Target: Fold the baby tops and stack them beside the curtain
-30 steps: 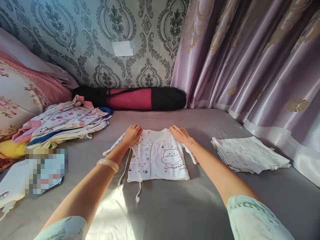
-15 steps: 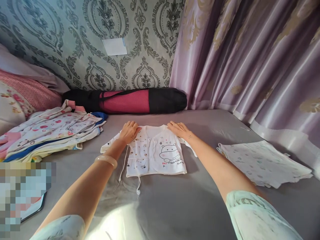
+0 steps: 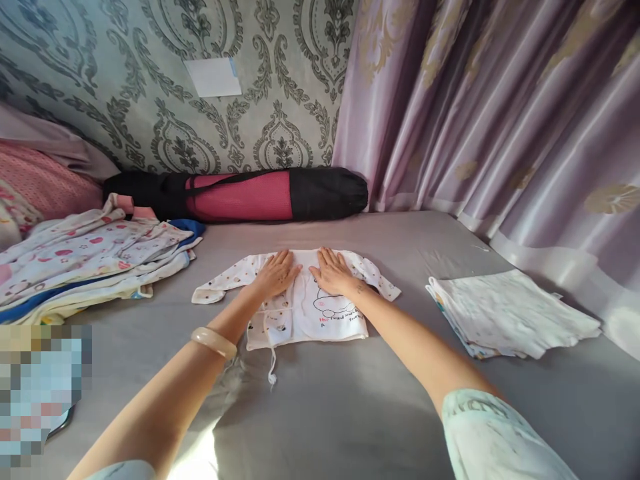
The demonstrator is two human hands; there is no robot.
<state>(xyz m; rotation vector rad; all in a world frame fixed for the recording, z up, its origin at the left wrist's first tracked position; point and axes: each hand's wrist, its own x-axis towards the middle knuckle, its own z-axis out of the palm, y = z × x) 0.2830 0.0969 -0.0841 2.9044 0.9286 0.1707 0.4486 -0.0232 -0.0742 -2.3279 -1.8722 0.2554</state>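
Note:
A small white baby shirt [image 3: 330,327] lies spread on the grey sheet, its sleeves out to both sides. It has a cartoon animal and lettering on one half, small prints on the other, and a tie string hanging below the hem. My left hand [image 3: 278,273] rests flat on the upper left of the shirt, fingers stretched out. On the upper right, my right hand [image 3: 333,270] lies flat too, covering part of the cartoon. The palms hide the middle of the chest and part of the neckline. Neither hand grips the cloth.
Left of the shirt is a pile of baby clothes [image 3: 95,253]; to the right lies a folded white cloth stack [image 3: 515,313]. A black and pink rolled bag [image 3: 240,197] runs along the wall. A phone-like device [image 3: 63,423], partly blurred out, lies at lower left. Curtains [image 3: 450,120] hang at right.
Both hands have moved inward from the shirt's shoulders onto its chest and now lie flat. The sleeves stretch out further sideways. The view has shifted slightly.

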